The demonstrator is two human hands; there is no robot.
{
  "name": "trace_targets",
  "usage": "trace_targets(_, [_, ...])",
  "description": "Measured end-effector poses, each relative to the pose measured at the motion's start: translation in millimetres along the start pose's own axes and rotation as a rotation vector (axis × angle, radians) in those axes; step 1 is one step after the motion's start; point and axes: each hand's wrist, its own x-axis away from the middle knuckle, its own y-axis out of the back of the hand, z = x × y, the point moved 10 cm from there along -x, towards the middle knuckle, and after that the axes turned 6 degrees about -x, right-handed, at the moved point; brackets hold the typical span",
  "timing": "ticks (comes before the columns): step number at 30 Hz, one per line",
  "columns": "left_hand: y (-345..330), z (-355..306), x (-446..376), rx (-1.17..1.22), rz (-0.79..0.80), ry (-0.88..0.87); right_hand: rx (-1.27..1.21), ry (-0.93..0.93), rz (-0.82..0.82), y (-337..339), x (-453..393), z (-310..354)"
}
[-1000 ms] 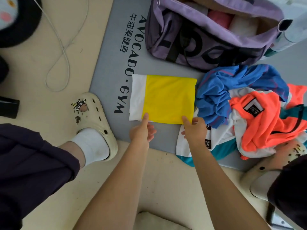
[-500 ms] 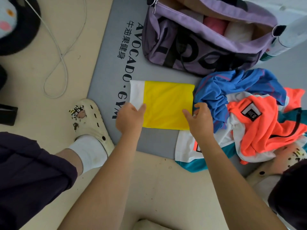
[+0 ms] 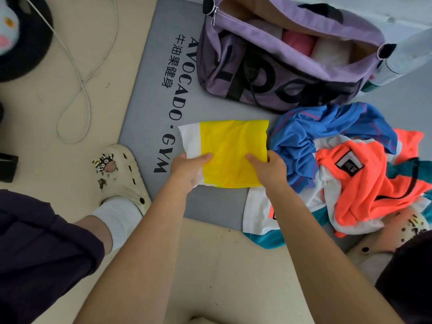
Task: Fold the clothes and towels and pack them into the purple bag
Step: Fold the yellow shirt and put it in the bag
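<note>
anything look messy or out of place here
Only the unfolded pile: a blue shirt and an orange top lie crumpled in a heap on the grey mat, right of the neatly folded yellow garment. No damage or spills visible.

Grey mat (image 3: pixel 149 94), 11 o'clock from frame centre: black print "AVOCADO·GYM", beside it Chinese line "牛油果健身". Purple bag (image 3: pixel 268 87), 1 o'clock: large black lettering on side, folded, unreadable. Orange garment (image 3: pixel 374 183), 3 o'clock: black neck label (image 3: pixel 349 165), white text too small to read.
</note>
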Motion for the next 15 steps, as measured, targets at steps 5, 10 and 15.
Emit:
trace_targets(5, [-6.6, -75.3, 30.6, 0.159, 0.175, -0.232, -0.447, 0.034, 0.134, 39.6, 11.5, 39.4])
trace_targets(10, [-55.4, -203.6, 79.7, 0.177, 0.382, -0.522, -0.688, 0.248, 0.087, 120.5, 5.6, 122.6])
trace_targets(15, [-89.9, -264.6, 73.2, 0.120, 0.311, -0.493, -0.761, 0.055, 0.069, 141.8, -35.6, 144.5])
